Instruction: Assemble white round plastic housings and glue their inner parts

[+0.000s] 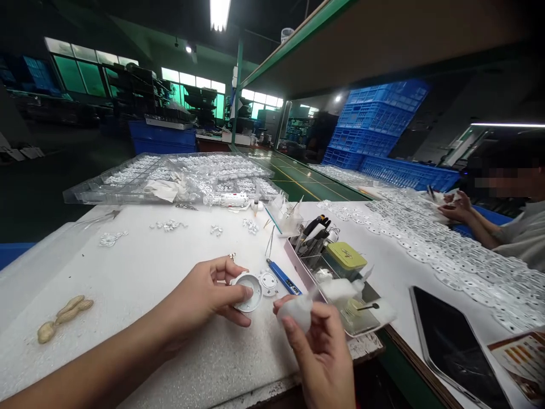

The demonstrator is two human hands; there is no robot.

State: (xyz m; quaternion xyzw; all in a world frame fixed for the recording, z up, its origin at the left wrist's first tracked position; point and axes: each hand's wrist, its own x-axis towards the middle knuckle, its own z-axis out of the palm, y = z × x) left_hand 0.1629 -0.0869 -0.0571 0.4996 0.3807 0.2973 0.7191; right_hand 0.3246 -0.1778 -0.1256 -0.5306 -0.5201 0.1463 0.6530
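My left hand (208, 295) is closed on a small round white plastic part (249, 292), pinched by its rim just above the white foam mat (140, 272). A second round white part (269, 283) lies on the mat right beside it. My right hand (317, 341) is closed on a wad of white cotton (297, 311), held a little right of the round part. A blue-handled tool (283, 277) lies on the mat behind both hands.
A clear tray (340, 284) holds pens, tweezers, a green-lidded tin (346, 257) and cotton. Peanuts (63, 318) lie at left. Clear trays of small parts (170, 176) stand at the back. A dark tablet (455, 346) lies at right; another person's hands (455, 207) work at far right.
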